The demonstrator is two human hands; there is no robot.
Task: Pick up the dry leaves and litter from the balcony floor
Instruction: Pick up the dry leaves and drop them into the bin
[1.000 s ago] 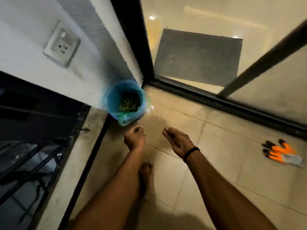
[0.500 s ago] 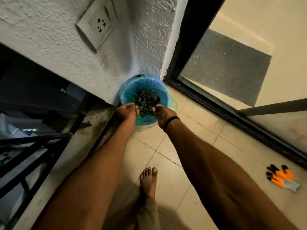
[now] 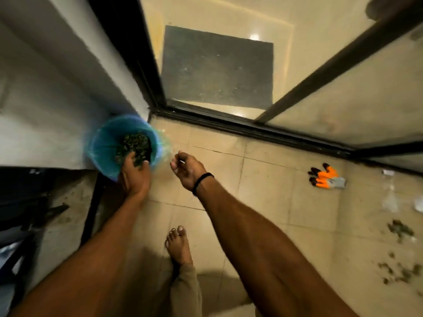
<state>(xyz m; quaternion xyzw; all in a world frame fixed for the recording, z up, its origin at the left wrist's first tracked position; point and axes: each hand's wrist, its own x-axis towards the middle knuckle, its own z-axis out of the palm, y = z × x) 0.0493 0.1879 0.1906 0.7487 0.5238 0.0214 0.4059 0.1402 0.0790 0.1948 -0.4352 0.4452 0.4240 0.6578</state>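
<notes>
A blue-lined bin (image 3: 103, 143) stands in the corner by the wall, holding a heap of dry leaves (image 3: 135, 144). My left hand (image 3: 135, 176) reaches over the bin's near rim, its fingers down on the leaf heap. My right hand (image 3: 187, 168) hovers just right of the bin with fingers loosely curled and nothing visible in it; a black band circles its wrist. More dry leaves (image 3: 400, 229) lie scattered on the tiles at the far right, with a further patch (image 3: 398, 273) nearer to me. A small white scrap (image 3: 388, 172) lies by the door track.
Orange-and-black gloves (image 3: 325, 177) lie on the tiles at the right. A black sliding-door track (image 3: 251, 129) runs across the back, with a grey doormat (image 3: 217, 67) behind the glass. Dark railing (image 3: 18, 248) borders the left side. My bare foot (image 3: 178, 245) stands mid-floor.
My left hand has gone from the bin's rim down onto the leaves inside. My right hand has drawn back to the right, away from the bin. The view has swung right, showing the floor leaves.
</notes>
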